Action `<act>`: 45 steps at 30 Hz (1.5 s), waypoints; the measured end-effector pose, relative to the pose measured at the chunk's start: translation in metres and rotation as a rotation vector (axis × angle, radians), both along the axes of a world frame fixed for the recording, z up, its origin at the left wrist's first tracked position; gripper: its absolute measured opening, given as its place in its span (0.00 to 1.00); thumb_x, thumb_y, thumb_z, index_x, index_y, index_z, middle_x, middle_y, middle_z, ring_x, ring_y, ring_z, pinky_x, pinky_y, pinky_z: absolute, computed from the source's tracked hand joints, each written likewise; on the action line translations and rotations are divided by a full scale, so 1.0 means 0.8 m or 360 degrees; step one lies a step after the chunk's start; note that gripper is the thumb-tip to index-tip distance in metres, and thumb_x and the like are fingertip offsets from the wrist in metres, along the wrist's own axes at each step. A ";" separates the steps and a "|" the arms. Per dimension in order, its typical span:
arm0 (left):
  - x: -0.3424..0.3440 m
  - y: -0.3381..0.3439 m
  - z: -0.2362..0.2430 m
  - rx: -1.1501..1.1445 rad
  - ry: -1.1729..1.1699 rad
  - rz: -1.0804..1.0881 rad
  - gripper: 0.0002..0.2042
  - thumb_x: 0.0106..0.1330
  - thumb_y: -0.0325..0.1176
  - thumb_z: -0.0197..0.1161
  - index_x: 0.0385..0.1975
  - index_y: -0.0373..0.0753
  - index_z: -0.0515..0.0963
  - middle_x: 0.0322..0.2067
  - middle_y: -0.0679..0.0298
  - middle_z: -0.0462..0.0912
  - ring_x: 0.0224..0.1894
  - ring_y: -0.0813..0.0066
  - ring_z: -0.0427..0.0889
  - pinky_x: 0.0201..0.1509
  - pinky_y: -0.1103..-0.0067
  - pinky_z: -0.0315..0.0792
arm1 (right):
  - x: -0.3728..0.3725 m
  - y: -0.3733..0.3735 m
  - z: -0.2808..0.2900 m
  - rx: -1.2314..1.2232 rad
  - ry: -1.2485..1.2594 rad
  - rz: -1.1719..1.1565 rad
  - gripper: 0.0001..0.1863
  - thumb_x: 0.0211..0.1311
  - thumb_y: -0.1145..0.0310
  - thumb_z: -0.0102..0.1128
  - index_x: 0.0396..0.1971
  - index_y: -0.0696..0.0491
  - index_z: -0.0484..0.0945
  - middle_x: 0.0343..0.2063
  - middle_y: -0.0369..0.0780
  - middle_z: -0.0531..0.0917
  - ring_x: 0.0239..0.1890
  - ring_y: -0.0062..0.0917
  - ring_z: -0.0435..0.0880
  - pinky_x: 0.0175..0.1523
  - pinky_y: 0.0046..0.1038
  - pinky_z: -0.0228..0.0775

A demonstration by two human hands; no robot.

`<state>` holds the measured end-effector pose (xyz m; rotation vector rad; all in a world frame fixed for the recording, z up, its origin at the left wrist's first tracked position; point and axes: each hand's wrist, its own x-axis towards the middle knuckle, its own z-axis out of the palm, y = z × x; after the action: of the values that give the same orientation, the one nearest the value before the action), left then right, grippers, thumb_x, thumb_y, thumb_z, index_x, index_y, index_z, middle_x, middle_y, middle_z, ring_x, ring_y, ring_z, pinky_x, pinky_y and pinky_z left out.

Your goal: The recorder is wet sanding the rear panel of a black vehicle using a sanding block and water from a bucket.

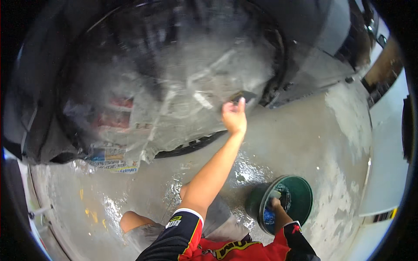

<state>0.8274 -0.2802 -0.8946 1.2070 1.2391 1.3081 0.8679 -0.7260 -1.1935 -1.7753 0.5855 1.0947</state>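
Observation:
My left hand [235,116] is raised at the wheel arch of a dark car, thumb and fingers pinched on a small dark flat piece [246,95] that looks like sandpaper. This piece lies at the lower right edge of the masked wheel area. Newspaper and paper masking [174,106] cover the wheel, with a coating of grey dust or spray over them. Down at the right, my right hand [274,203] reaches into a green bucket [308,187]. A pale object [275,194] shows by its fingers, too small to name. Water and something blue are in the bucket.
The dark bodywork [320,69] curves over the wheel. A strip of tyre [191,145] shows under the paper. Wet concrete floor [174,174] shines around my bent legs. A white panel [385,152] stands along the right side.

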 end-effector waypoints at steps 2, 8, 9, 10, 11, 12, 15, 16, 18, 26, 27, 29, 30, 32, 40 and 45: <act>0.041 -0.018 0.023 0.0355 -0.0201 0.0056 0.21 0.57 0.46 0.74 0.20 0.37 0.69 0.19 0.64 0.74 0.24 0.69 0.71 0.32 0.69 0.68 | 0.050 -0.081 -0.072 -0.0069 -0.0506 0.0804 0.29 0.56 0.50 0.59 0.51 0.56 0.76 0.44 0.48 0.81 0.46 0.45 0.81 0.52 0.51 0.73; 0.012 -0.086 0.043 0.0697 -0.0129 -0.0417 0.16 0.61 0.34 0.70 0.19 0.34 0.70 0.24 0.58 0.75 0.23 0.66 0.72 0.31 0.70 0.68 | 0.078 -0.143 0.028 -0.0287 -0.0702 0.1596 0.16 0.66 0.66 0.53 0.46 0.61 0.76 0.41 0.45 0.78 0.41 0.38 0.78 0.46 0.40 0.84; -0.030 -0.104 0.028 0.0656 0.0092 -0.0541 0.16 0.61 0.34 0.70 0.19 0.34 0.70 0.22 0.58 0.75 0.23 0.67 0.73 0.32 0.71 0.69 | 0.040 -0.009 0.105 0.0157 -0.0013 0.0303 0.18 0.69 0.67 0.42 0.48 0.62 0.74 0.50 0.49 0.73 0.48 0.43 0.76 0.47 0.50 0.83; -0.027 -0.160 0.029 0.0541 -0.0012 -0.0740 0.16 0.61 0.35 0.70 0.19 0.35 0.71 0.21 0.58 0.76 0.23 0.68 0.75 0.31 0.71 0.70 | 0.055 -0.028 0.148 0.0241 -0.0009 0.0254 0.18 0.68 0.65 0.46 0.50 0.62 0.73 0.54 0.50 0.70 0.52 0.43 0.75 0.47 0.54 0.82; -0.030 -0.216 0.024 0.0427 -0.0082 -0.0921 0.15 0.61 0.35 0.70 0.19 0.36 0.71 0.20 0.58 0.76 0.23 0.68 0.76 0.30 0.72 0.70 | 0.054 -0.028 0.195 0.0163 -0.0223 0.0119 0.19 0.68 0.63 0.47 0.50 0.62 0.74 0.53 0.49 0.72 0.51 0.41 0.77 0.47 0.53 0.82; -0.037 -0.272 0.038 0.0346 0.0060 -0.1176 0.15 0.61 0.34 0.69 0.18 0.37 0.71 0.20 0.58 0.77 0.23 0.68 0.78 0.28 0.73 0.71 | 0.067 -0.055 0.222 0.0195 -0.0139 0.0057 0.20 0.69 0.63 0.46 0.52 0.63 0.72 0.51 0.47 0.76 0.49 0.40 0.79 0.47 0.53 0.81; -0.045 -0.358 -0.015 0.0459 0.0427 -0.1634 0.08 0.57 0.29 0.69 0.27 0.34 0.75 0.25 0.54 0.80 0.29 0.57 0.83 0.34 0.69 0.75 | 0.043 -0.038 0.323 0.0112 -0.0468 0.0124 0.20 0.71 0.61 0.48 0.50 0.65 0.72 0.42 0.46 0.80 0.41 0.33 0.83 0.40 0.39 0.85; -0.045 -0.376 -0.032 0.0334 0.0588 -0.1795 0.11 0.56 0.28 0.69 0.34 0.33 0.75 0.31 0.50 0.80 0.35 0.51 0.82 0.39 0.65 0.75 | 0.035 -0.035 0.337 0.0116 -0.0462 0.0120 0.20 0.71 0.61 0.48 0.50 0.65 0.72 0.42 0.46 0.80 0.41 0.33 0.83 0.40 0.39 0.85; -0.052 -0.388 -0.050 0.0048 0.0882 -0.2084 0.26 0.56 0.29 0.68 0.55 0.32 0.69 0.48 0.42 0.76 0.49 0.42 0.78 0.53 0.61 0.74 | 0.022 -0.023 0.353 -0.0073 -0.0586 0.0210 0.19 0.72 0.63 0.48 0.49 0.65 0.72 0.41 0.46 0.80 0.41 0.32 0.83 0.39 0.36 0.85; -0.130 -0.300 -0.019 -0.0160 -0.0034 -0.1949 0.10 0.69 0.26 0.58 0.47 0.32 0.77 0.51 0.52 0.80 0.50 0.64 0.82 0.55 0.73 0.75 | 0.026 0.032 0.111 0.1068 0.0454 -0.0287 0.21 0.61 0.77 0.45 0.55 0.61 0.65 0.45 0.48 0.79 0.47 0.40 0.81 0.51 0.47 0.81; -0.143 -0.277 -0.017 -0.0242 -0.0081 -0.1866 0.09 0.70 0.26 0.57 0.46 0.32 0.77 0.48 0.54 0.82 0.47 0.68 0.83 0.53 0.75 0.75 | 0.022 0.039 0.073 0.1065 0.0466 -0.0376 0.23 0.59 0.79 0.44 0.56 0.61 0.64 0.46 0.49 0.79 0.48 0.42 0.81 0.52 0.50 0.80; -0.178 -0.218 -0.020 -0.0207 0.0002 -0.1713 0.08 0.72 0.28 0.56 0.46 0.34 0.78 0.45 0.59 0.83 0.47 0.73 0.82 0.54 0.77 0.75 | 0.009 0.059 0.026 0.0989 0.0414 -0.0466 0.22 0.58 0.78 0.43 0.55 0.62 0.66 0.46 0.51 0.78 0.49 0.46 0.80 0.51 0.52 0.80; -0.193 -0.192 -0.016 -0.0277 0.0010 -0.1633 0.08 0.72 0.29 0.56 0.46 0.34 0.78 0.45 0.59 0.84 0.47 0.73 0.82 0.54 0.77 0.75 | 0.006 0.055 0.003 0.0895 0.0346 -0.0661 0.19 0.60 0.76 0.42 0.52 0.60 0.68 0.46 0.49 0.79 0.48 0.43 0.80 0.52 0.50 0.79; -0.214 -0.158 -0.011 -0.0457 -0.0047 -0.1490 0.09 0.73 0.30 0.56 0.46 0.33 0.78 0.44 0.59 0.84 0.47 0.73 0.82 0.54 0.78 0.75 | 0.010 0.022 -0.041 0.0722 0.0213 -0.0852 0.16 0.67 0.68 0.39 0.48 0.57 0.73 0.48 0.47 0.79 0.49 0.41 0.80 0.50 0.51 0.77; -0.276 -0.082 -0.018 -0.0910 -0.0510 -0.1348 0.06 0.67 0.27 0.58 0.40 0.35 0.79 0.41 0.53 0.84 0.42 0.69 0.85 0.46 0.75 0.81 | 0.030 -0.066 0.039 0.1230 -0.0920 0.0780 0.18 0.68 0.59 0.46 0.46 0.57 0.76 0.46 0.46 0.81 0.49 0.40 0.80 0.55 0.45 0.75; -0.210 -0.070 -0.017 -0.1590 -0.0867 -0.1454 0.20 0.70 0.41 0.52 0.54 0.32 0.71 0.57 0.43 0.73 0.59 0.48 0.74 0.64 0.58 0.69 | 0.065 -0.008 0.215 0.1209 0.0055 -0.0814 0.19 0.62 0.70 0.43 0.51 0.61 0.71 0.47 0.47 0.77 0.52 0.41 0.77 0.61 0.48 0.73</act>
<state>0.6595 -0.3360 -0.9085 0.4755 0.6125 0.1936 0.9203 -0.7328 -1.0213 -0.8842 0.5098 0.8267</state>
